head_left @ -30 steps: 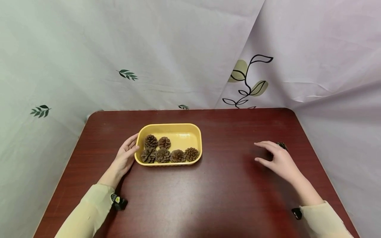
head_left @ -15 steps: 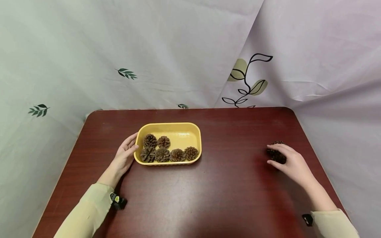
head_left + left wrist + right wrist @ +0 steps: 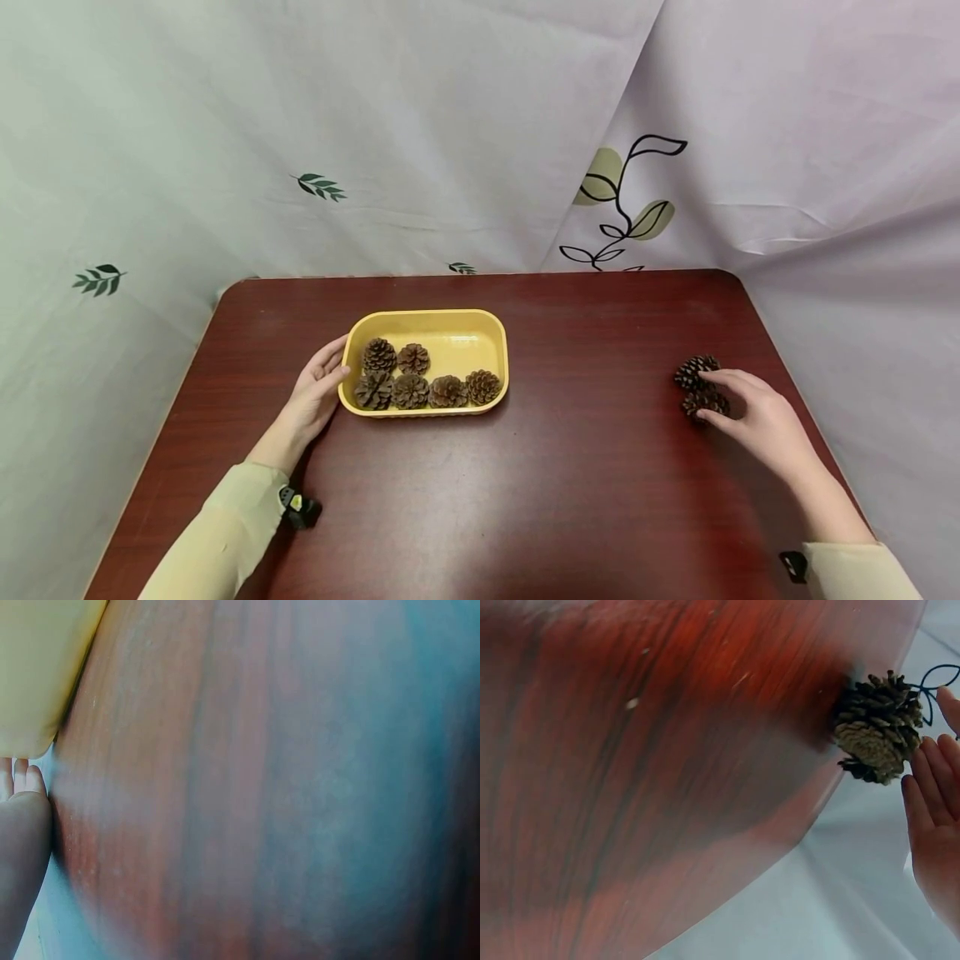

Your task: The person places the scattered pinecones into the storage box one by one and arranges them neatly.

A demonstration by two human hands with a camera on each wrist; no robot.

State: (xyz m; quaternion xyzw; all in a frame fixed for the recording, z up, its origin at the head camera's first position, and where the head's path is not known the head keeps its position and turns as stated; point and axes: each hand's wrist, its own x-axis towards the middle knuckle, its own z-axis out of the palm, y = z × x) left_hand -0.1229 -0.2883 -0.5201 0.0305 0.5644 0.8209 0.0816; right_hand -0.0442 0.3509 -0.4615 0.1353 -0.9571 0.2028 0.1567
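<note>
A yellow tray (image 3: 468, 314) stands left of centre on the table with several brown pine cones (image 3: 411, 390) inside. My left hand (image 3: 313, 396) holds its left end, thumb at the rim and fingers along the outer wall; in the left wrist view the fingertips meet the tray's end. On the right, my right hand (image 3: 761, 421) has thumb and fingers on opposite sides of a pine cone (image 3: 707, 403), pinching it low over the table. Another pine cone (image 3: 696, 372) lies right behind it. In the right wrist view, the cones (image 3: 874, 742) overlap at the fingertips.
The dark red table (image 3: 577, 467) has rounded far corners. A pale curtain (image 3: 465, 133) with leaf prints hangs behind and along both sides. Small black wrist devices (image 3: 300, 508) sit at both sleeve cuffs.
My right hand has moved right and toward me, closing on the nearer pine cone; both cones there have come into view. The left hand and tray stay put.
</note>
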